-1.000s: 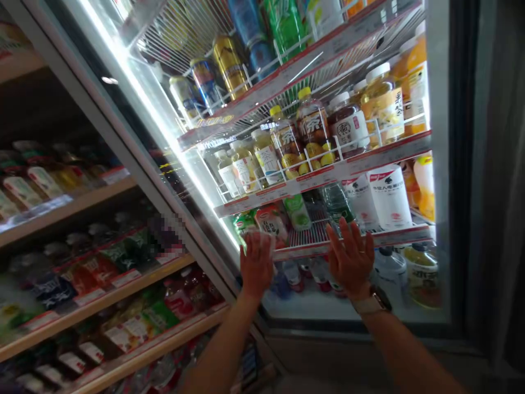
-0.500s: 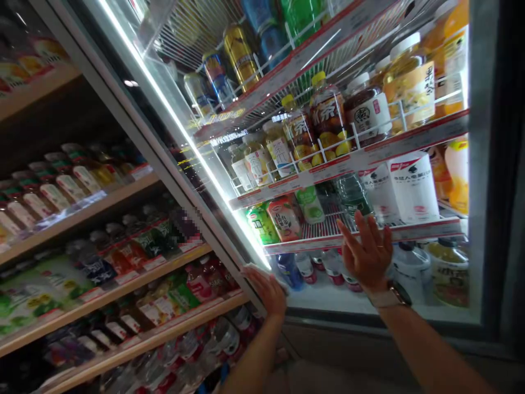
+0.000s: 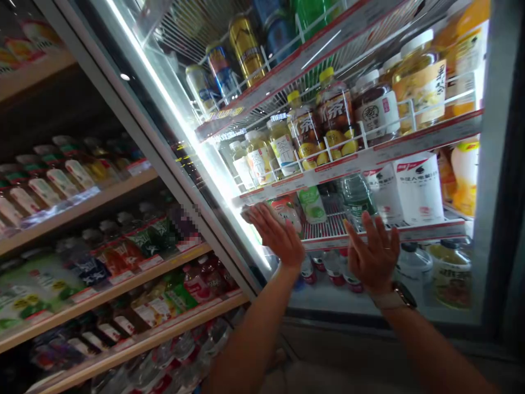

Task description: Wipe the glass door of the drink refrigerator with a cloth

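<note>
My left hand [image 3: 279,235] is raised in front of the lower wire shelf, its fingers stretched out and nothing visibly held. It partly covers a red-labelled drink container [image 3: 289,210]. A bottle with a light green label [image 3: 311,205] stands just to its right. My right hand [image 3: 373,254], with a watch on the wrist, is spread in front of the shelf's front strip. Its fingertips overlap the lower part of a clear bottle with a dark green label [image 3: 359,197]. I cannot tell whether they touch it.
Around my hands is a lit drinks fridge [image 3: 486,219]. Its middle shelf holds yellow-capped tea bottles [image 3: 336,106], with cans [image 3: 246,46] above. White pouches [image 3: 420,189] stand on the right, large bottles [image 3: 451,273] below. Wooden shelves of drinks [image 3: 102,273] lie left of the fridge frame.
My left hand has moved up and right, from the fridge's lower left edge to in front of the lower shelf. My right hand has shifted slightly right, still spread near the green-labelled bottle.
</note>
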`<state>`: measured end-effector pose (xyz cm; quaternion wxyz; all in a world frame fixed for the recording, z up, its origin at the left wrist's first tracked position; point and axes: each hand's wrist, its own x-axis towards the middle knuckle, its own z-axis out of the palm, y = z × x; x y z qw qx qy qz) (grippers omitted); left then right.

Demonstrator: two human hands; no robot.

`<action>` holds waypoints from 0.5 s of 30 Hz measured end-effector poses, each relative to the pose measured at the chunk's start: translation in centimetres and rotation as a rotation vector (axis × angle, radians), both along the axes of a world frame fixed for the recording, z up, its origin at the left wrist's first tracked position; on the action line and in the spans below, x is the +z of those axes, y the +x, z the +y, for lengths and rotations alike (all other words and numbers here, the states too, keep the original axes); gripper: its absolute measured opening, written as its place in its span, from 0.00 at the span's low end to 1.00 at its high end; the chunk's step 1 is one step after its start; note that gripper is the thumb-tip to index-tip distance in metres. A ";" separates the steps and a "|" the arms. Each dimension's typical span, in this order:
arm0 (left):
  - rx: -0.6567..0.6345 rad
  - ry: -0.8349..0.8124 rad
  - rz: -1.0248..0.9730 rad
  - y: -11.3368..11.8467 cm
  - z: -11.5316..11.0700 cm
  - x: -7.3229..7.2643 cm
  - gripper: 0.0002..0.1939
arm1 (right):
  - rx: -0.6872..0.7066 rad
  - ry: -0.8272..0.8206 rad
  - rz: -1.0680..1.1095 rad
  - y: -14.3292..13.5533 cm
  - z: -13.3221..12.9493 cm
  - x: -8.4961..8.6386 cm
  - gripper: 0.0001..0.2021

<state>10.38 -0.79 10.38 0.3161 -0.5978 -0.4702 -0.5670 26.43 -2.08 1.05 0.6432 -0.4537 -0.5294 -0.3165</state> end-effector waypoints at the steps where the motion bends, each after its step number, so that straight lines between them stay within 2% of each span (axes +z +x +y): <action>1: -0.020 -0.004 0.023 1.3 -0.3 -1.2 0.33 | 0.006 -0.006 -0.002 0.0 0.0 0.0 0.26; 5: -0.121 -0.087 0.127 5.0 -2.1 -6.8 0.34 | 0.034 -0.006 -0.015 0.3 0.0 0.0 0.28; 7: -0.183 -0.162 0.137 5.9 -2.9 -8.5 0.34 | 0.062 -0.013 -0.020 0.5 -0.1 0.1 0.28; 10: -0.267 -0.304 0.056 6.9 -4.3 -8.7 0.33 | 0.173 0.007 0.027 0.7 -0.7 0.5 0.30; 12: -0.321 -0.410 -0.028 7.4 -5.4 -8.0 0.32 | 0.298 0.085 0.024 0.4 -1.3 1.0 0.31; 15: -0.442 -0.517 -0.127 7.3 -7.0 -6.8 0.32 | 0.508 0.164 -0.141 -0.2 -2.0 1.5 0.31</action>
